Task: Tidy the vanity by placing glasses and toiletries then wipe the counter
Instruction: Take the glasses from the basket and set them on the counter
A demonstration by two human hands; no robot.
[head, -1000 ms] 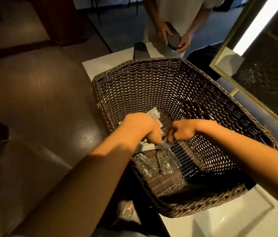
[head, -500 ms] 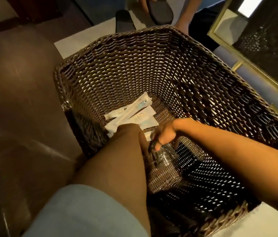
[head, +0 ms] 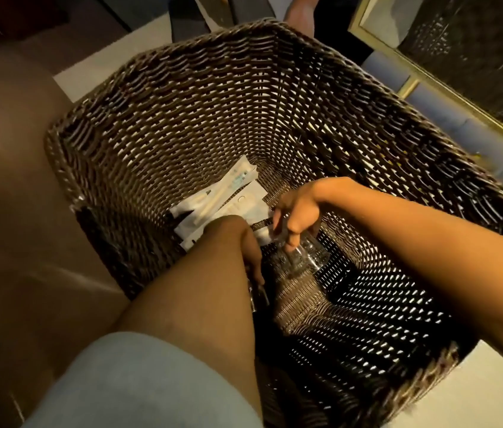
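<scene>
A large dark woven basket (head: 201, 97) stands on the white counter (head: 472, 396). Both my hands reach down inside it. My right hand (head: 298, 211) grips the rim of a clear drinking glass (head: 302, 257) near the basket floor. My left hand (head: 251, 251) is beside it, fingers pointing down onto a second clear glass (head: 256, 293) that is mostly hidden by my forearm; its hold is unclear. White wrapped toiletry packets (head: 213, 199) lie in the basket's left corner, behind my left hand.
A gold-framed mirror (head: 429, 75) leans at the upper right. Another person stands beyond the basket, with a hand (head: 298, 13) showing at the top. A dark slipper (head: 187, 17) lies on the counter's far end. Brown floor is to the left.
The camera has moved in closer over the basket. Both hands went from the toiletry packets down to the glasses, and my right hand closed on one glass.
</scene>
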